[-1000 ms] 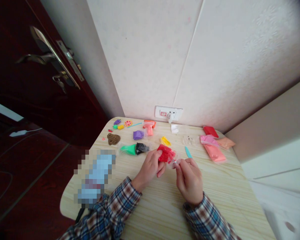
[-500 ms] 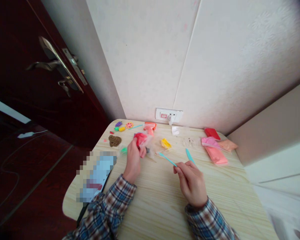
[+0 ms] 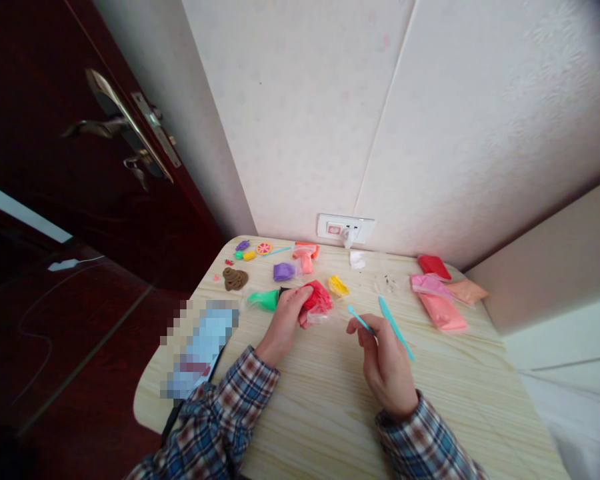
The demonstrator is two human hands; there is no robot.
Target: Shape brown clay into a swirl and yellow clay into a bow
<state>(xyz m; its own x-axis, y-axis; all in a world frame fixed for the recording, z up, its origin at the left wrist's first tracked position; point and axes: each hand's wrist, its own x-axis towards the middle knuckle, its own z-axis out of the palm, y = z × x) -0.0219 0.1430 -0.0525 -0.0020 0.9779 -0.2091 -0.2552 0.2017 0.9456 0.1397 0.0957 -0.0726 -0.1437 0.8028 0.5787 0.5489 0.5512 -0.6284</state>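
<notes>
My left hand (image 3: pixel 286 321) is closed on a plastic bag of red modelling clay (image 3: pixel 319 297). Between the fingers of my right hand (image 3: pixel 386 357) is a thin light-blue clay tool (image 3: pixel 361 319), its tip pointing up and left toward the bag. A second light-blue tool, flat like a knife (image 3: pixel 396 328), lies on the table just beyond my right hand. Left of my left hand sits a bag of green clay (image 3: pixel 264 300), partly beside something black. Yellow clay (image 3: pixel 339 286) lies behind the red bag, and a purple clay packet (image 3: pixel 283 271) is farther left.
Small clay pieces stand at the back left: a brown coil (image 3: pixel 235 279), a round pink slice (image 3: pixel 264 249) and purple grapes (image 3: pixel 243 245). A blurred-out phone (image 3: pixel 203 350) lies at the left edge. Pink and red packets (image 3: pixel 443 310) are at the right. A wall socket (image 3: pixel 345 229) is behind.
My left hand has moved right with the red clay bag, uncovering the purple and green packets. The tool in my right hand has tilted, its tip now nearer the hand. The view has shifted slightly.
</notes>
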